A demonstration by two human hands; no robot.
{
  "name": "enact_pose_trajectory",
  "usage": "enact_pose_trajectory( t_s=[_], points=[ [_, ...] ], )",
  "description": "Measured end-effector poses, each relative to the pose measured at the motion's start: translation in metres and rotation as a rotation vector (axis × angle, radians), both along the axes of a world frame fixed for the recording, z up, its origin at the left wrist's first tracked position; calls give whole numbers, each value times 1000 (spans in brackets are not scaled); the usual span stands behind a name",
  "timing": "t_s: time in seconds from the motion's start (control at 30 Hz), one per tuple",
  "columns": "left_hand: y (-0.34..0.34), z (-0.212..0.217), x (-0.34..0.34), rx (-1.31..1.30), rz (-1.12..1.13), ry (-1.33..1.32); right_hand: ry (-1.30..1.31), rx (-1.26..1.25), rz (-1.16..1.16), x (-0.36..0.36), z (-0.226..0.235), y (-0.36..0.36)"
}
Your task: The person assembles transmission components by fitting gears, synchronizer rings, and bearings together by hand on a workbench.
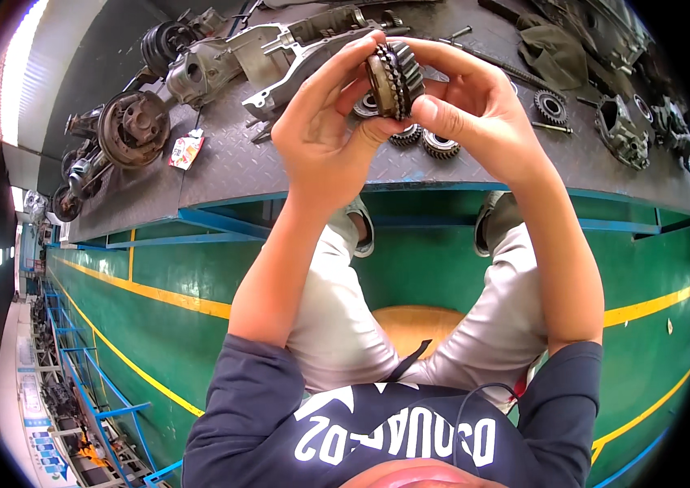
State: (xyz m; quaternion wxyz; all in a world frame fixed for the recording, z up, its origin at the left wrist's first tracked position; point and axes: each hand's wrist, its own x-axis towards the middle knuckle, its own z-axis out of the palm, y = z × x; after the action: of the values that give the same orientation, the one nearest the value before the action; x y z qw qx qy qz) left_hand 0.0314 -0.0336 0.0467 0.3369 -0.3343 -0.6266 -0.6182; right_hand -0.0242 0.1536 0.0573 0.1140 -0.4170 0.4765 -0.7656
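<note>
Between both hands I hold a gear assembly point(395, 80) up above the workbench, tilted on its side. It has a brass-coloured ring on the left and slanted steel teeth on the right. My left hand point(328, 110) grips the ring side, thumb below and fingertips on top. My right hand point(475, 102) wraps round the toothed side, its thumb pressed on the lower edge. Under the hands several loose gears lie on the bench, among them a gear point(441, 145) near the front edge; my hands partly cover some of them.
The dark metal workbench point(231, 175) carries a gearbox housing point(267, 61), a rusty brake drum point(135, 128) and a small red-and-white packet point(186, 150) at left. At right lie another gear point(550, 106), a bolt point(552, 128), a dark cloth point(552, 53) and a metal casing point(623, 134).
</note>
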Motion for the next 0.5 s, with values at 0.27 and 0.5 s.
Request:
enact_pose_trajectory(
  t_s=[0.27, 0.5],
  points=[
    [3, 4, 3, -19, 53, 52, -51, 99, -12, 13, 7, 10],
    [-13, 11, 7, -429, 436, 199, -78, 118, -44, 10, -3, 5]
  ],
)
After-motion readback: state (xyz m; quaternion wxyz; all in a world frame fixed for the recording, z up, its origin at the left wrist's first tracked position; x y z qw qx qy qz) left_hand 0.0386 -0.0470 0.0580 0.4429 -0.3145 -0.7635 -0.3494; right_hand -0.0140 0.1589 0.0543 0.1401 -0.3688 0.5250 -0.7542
